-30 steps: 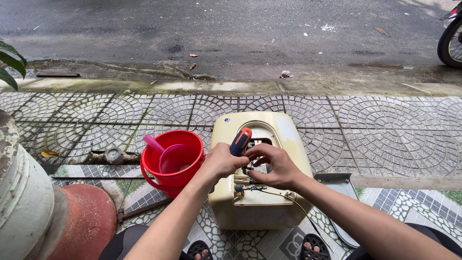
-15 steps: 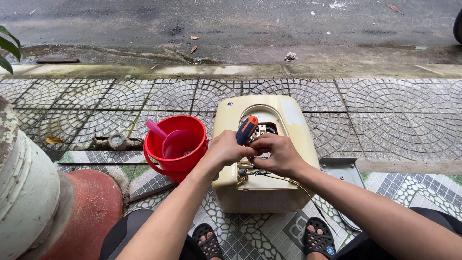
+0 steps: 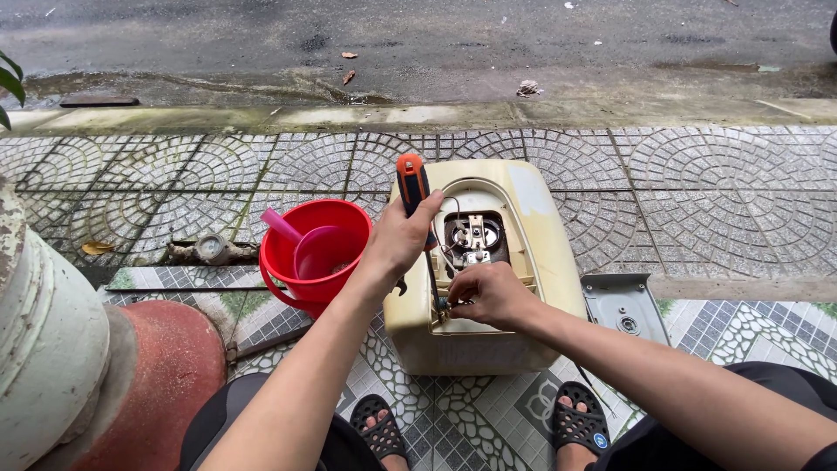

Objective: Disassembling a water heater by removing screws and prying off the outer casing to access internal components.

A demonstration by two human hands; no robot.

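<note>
A cream-coloured box-shaped appliance (image 3: 532,218) lies on the tiled pavement with an oval opening on top showing metal terminals (image 3: 472,237) and wires. My left hand (image 3: 397,240) grips an orange-and-black screwdriver (image 3: 411,185), held upright with its shaft pointing down at the near edge of the opening. My right hand (image 3: 488,295) pinches something small at that same near edge, right beside the screwdriver tip; what the fingers hold is too small to tell.
A red bucket (image 3: 301,262) with a pink scoop (image 3: 305,246) stands left of the appliance. A grey metal cover plate (image 3: 623,307) lies at its right. A white-and-red pillar base (image 3: 78,366) is at the near left. A kerb and wet road run beyond.
The view has tilted down and closer. My left hand has raised the screwdriver more upright, and my right hand has moved down to the near edge of the opening.
</note>
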